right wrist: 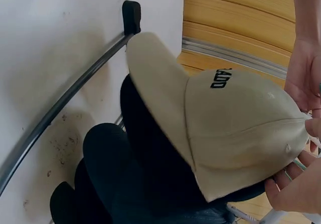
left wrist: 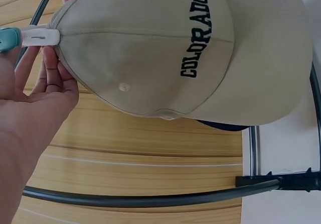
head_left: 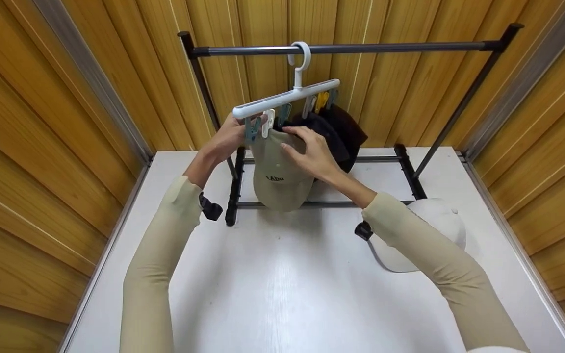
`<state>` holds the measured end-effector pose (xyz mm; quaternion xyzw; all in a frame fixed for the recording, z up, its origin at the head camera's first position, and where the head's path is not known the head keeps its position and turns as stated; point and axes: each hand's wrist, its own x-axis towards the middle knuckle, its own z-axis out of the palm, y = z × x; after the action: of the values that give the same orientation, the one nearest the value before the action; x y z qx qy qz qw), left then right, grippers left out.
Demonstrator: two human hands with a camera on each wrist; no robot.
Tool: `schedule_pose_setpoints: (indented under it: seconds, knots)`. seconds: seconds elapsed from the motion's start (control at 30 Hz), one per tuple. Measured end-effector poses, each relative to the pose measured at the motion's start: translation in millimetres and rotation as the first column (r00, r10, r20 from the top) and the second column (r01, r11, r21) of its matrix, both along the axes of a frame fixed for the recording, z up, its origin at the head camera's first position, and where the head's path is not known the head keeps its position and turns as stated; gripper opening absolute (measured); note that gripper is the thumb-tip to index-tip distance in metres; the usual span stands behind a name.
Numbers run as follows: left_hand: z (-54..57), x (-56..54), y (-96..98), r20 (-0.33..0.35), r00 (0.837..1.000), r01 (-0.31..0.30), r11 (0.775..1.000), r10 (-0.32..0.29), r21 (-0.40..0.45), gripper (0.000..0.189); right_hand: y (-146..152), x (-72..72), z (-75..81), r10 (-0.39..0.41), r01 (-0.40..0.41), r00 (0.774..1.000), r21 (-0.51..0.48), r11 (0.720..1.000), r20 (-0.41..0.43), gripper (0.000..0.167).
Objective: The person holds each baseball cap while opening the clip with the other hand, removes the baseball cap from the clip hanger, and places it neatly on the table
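A beige baseball cap [left wrist: 145, 53] lettered COLORADO hangs brim down at the near end of a white hanger [head_left: 282, 100]. A white clip [left wrist: 42, 36] meets the edge of its crown, with a teal clip [head_left: 251, 129] beside it. My left hand [head_left: 228, 137] pinches at the white clip, its fingers [left wrist: 52, 68] reaching behind the crown; the thumb is partly hidden. With my right hand [head_left: 314, 153] I hold the cap by its upper crown, thumb on the front panel and fingers along the top edge.
Dark caps [head_left: 344, 132] hang behind the beige one. A yellow clip [head_left: 321, 101] and others line the hanger, hooked over the rack's bar [head_left: 385, 48]. A white cap [head_left: 442, 220] lies on the white table [head_left: 272, 294] by my right forearm. Wood-panelled walls [head_left: 32, 122] surround it.
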<state>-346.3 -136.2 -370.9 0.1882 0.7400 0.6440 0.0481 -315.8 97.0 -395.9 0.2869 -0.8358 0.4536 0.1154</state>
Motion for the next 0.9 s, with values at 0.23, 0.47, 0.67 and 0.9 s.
schedule_pose_setpoints:
  seconds: [0.23, 0.47, 0.67, 0.9]
  knots:
    - [9.1, -0.6, 8.1, -0.005, 0.998, 0.056, 0.998, -0.056, -0.033, 0.041, -6, -5.4, 12.7, 0.006, -0.015, 0.988, 0.058, 0.998, 0.151, 0.031]
    - [9.9, 0.8, 8.6, 0.016, 1.0, -0.016, 1.0, 0.016, -0.023, 0.028, -7, -3.5, 15.3, 0.077, -0.085, 0.966, 0.025, 0.996, 0.245, 0.027]
    - [4.6, -3.1, 11.0, -0.105, 0.994, 0.037, 0.998, -0.033, 0.044, 0.03, -9, -1.0, 15.8, 0.095, -0.087, 0.957, -0.042, 0.995, 0.272, 0.021]
    - [-0.1, -4.3, 17.2, -0.114, 0.993, 0.012, 0.995, 0.0, 0.099, 0.031, -8, 1.1, 14.4, 0.087, -0.076, 0.963, -0.054, 0.996, 0.257, 0.018]
